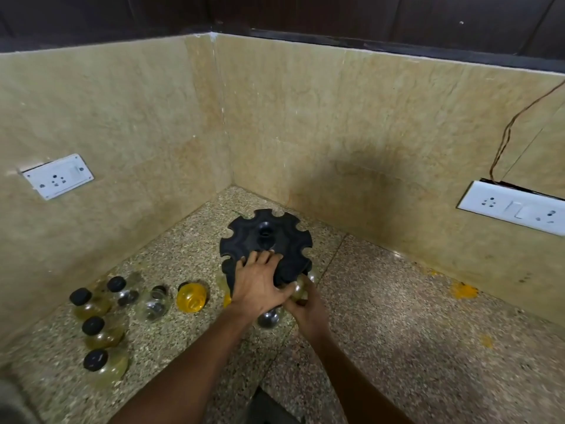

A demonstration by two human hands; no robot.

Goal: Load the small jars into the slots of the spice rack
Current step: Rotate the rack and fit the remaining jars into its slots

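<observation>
A black round spice rack (266, 237) with notched slots stands in the counter's corner. My left hand (258, 281) lies flat on its near rim, fingers spread, pressing on the rack. My right hand (305, 310) is just below, fingers closed around a small clear jar (299, 289) held against the rack's lower front edge. Another clear jar (267, 319) with a dark lid sits under my hands. To the left stand several loose jars: a yellow one (192, 298), clear ones (153, 304) and yellowish ones with black lids (91, 327).
Tiled walls close the corner at left and back. A white socket plate (58, 175) is on the left wall, a switch board (513, 208) with a hanging wire on the right wall. Yellow powder stains (464, 291) mark the speckled counter (397, 332) at right.
</observation>
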